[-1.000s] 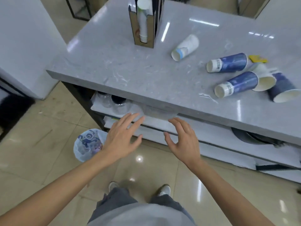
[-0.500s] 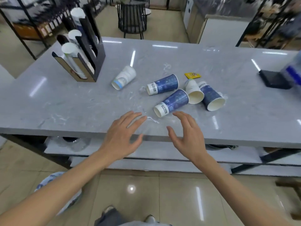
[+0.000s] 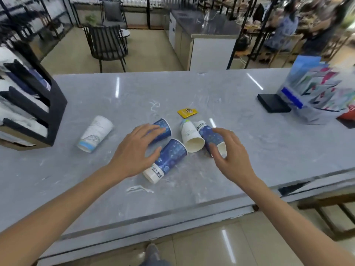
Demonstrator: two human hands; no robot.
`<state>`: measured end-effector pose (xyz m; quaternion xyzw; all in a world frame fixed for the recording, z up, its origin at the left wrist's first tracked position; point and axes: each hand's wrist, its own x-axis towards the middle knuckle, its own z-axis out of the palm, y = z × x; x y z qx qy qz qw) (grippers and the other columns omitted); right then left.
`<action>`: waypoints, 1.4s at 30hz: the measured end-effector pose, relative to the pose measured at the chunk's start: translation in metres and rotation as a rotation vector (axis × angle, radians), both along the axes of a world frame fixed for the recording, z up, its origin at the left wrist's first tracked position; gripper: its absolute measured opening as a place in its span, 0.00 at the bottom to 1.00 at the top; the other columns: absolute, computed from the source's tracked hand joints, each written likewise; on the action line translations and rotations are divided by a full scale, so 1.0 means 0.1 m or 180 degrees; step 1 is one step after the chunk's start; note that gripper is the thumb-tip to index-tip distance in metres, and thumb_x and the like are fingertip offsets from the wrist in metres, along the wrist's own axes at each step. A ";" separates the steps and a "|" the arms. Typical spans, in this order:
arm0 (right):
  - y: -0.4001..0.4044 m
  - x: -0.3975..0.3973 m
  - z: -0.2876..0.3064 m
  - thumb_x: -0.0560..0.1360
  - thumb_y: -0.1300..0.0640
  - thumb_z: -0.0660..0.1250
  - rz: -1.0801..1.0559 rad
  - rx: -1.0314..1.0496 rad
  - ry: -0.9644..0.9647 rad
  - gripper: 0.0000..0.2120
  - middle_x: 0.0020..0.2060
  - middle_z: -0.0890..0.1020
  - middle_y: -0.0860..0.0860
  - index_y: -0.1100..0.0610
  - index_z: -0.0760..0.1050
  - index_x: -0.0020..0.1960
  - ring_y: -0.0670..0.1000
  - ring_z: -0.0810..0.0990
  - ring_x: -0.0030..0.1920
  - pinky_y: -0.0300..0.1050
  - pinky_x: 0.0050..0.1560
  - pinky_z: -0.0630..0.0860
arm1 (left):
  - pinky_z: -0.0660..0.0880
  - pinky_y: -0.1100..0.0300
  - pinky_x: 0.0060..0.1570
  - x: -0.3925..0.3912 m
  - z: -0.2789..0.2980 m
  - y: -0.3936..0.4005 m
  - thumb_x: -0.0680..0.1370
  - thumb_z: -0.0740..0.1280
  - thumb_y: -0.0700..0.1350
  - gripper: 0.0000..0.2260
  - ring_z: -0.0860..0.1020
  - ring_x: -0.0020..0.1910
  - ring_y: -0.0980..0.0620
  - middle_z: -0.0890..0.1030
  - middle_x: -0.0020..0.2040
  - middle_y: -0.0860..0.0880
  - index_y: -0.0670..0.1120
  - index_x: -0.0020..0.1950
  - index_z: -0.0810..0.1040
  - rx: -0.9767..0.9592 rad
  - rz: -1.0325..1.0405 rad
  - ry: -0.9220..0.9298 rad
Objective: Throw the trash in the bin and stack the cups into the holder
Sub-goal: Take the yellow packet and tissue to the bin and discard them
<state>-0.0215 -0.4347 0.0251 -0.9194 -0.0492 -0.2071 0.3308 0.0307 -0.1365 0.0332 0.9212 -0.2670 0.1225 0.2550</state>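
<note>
Several paper cups lie on their sides on the grey counter. My left hand hovers with spread fingers over two blue cups: one under its fingertips and one beside its thumb. My right hand is open, thumb and fingers around the rim end of a third blue cup. A white cup lies between the blue ones. Another white cup lies apart to the left. A yellow packet lies behind the cups. The black cup holder stands at the left edge.
A black flat box and a clear stand of leaflets sit at the counter's right end. Behind the counter are chairs, a white cabinet and seated people. The bin is out of view.
The view has lifted from the floor and bin to the counter top. Both hands have moved forward from the counter's front edge onto the group of cups.
</note>
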 end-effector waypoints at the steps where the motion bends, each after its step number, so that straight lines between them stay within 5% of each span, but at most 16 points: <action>1: -0.09 0.08 0.02 0.80 0.54 0.67 -0.0062 -0.0015 0.0057 0.18 0.62 0.76 0.40 0.48 0.72 0.69 0.47 0.76 0.62 0.40 0.56 0.70 | 0.75 0.48 0.62 0.15 0.01 -0.06 0.75 0.64 0.52 0.24 0.72 0.69 0.48 0.75 0.69 0.52 0.51 0.72 0.74 -0.0054 -0.0050 0.0042; 7: -0.59 0.46 0.04 0.82 0.54 0.66 -0.0364 -0.0162 0.0325 0.19 0.67 0.77 0.45 0.49 0.71 0.72 0.46 0.76 0.65 0.41 0.63 0.71 | 0.67 0.61 0.65 1.05 -0.02 -0.41 0.77 0.67 0.49 0.23 0.70 0.69 0.52 0.73 0.71 0.54 0.55 0.73 0.72 -0.0073 -0.0339 0.0279; 15: -1.21 0.80 -0.16 0.80 0.53 0.69 -0.0414 -0.0687 0.0913 0.25 0.71 0.75 0.48 0.47 0.67 0.76 0.52 0.76 0.68 0.49 0.68 0.74 | 0.70 0.53 0.68 1.88 -0.14 -0.82 0.79 0.68 0.44 0.22 0.74 0.67 0.47 0.75 0.69 0.49 0.52 0.73 0.73 -0.0108 -0.0447 0.0636; 23: -1.62 1.25 -0.48 0.76 0.46 0.74 0.0259 -0.1013 0.1656 0.35 0.77 0.68 0.45 0.42 0.61 0.78 0.51 0.70 0.74 0.42 0.71 0.66 | 0.69 0.52 0.69 2.30 -0.39 -1.12 0.79 0.67 0.46 0.21 0.73 0.68 0.47 0.76 0.69 0.47 0.50 0.73 0.73 0.0099 -0.0341 0.0905; 29: -1.80 1.74 -0.80 0.71 0.44 0.77 0.1384 -0.1144 0.1724 0.43 0.80 0.60 0.42 0.40 0.59 0.80 0.45 0.59 0.78 0.37 0.74 0.58 | 0.70 0.52 0.68 2.66 -0.60 -1.46 0.80 0.68 0.46 0.20 0.73 0.68 0.46 0.76 0.69 0.48 0.49 0.72 0.74 0.0141 -0.0042 0.1125; 33: -1.81 1.97 -1.04 0.71 0.43 0.76 0.1784 -0.1041 0.1586 0.40 0.80 0.62 0.45 0.45 0.64 0.79 0.49 0.60 0.80 0.42 0.78 0.57 | 0.71 0.49 0.67 2.81 -0.74 -1.64 0.79 0.68 0.45 0.21 0.74 0.67 0.45 0.76 0.68 0.47 0.49 0.72 0.74 0.0234 0.0105 0.1276; 37: -1.89 2.15 -1.17 0.73 0.43 0.76 0.1763 -0.0773 0.1279 0.32 0.77 0.69 0.47 0.49 0.73 0.74 0.52 0.67 0.77 0.53 0.76 0.66 | 0.72 0.49 0.65 2.88 -0.88 -1.74 0.78 0.69 0.44 0.21 0.75 0.64 0.45 0.78 0.66 0.47 0.50 0.71 0.75 0.0269 0.0210 0.1314; 42: -2.04 2.33 -1.24 0.73 0.44 0.76 0.1345 -0.0612 0.0966 0.27 0.73 0.75 0.49 0.53 0.77 0.68 0.52 0.72 0.74 0.51 0.72 0.70 | 0.72 0.51 0.63 2.91 -0.98 -1.83 0.78 0.70 0.47 0.21 0.75 0.63 0.47 0.78 0.64 0.49 0.52 0.71 0.75 0.0273 0.0275 0.1386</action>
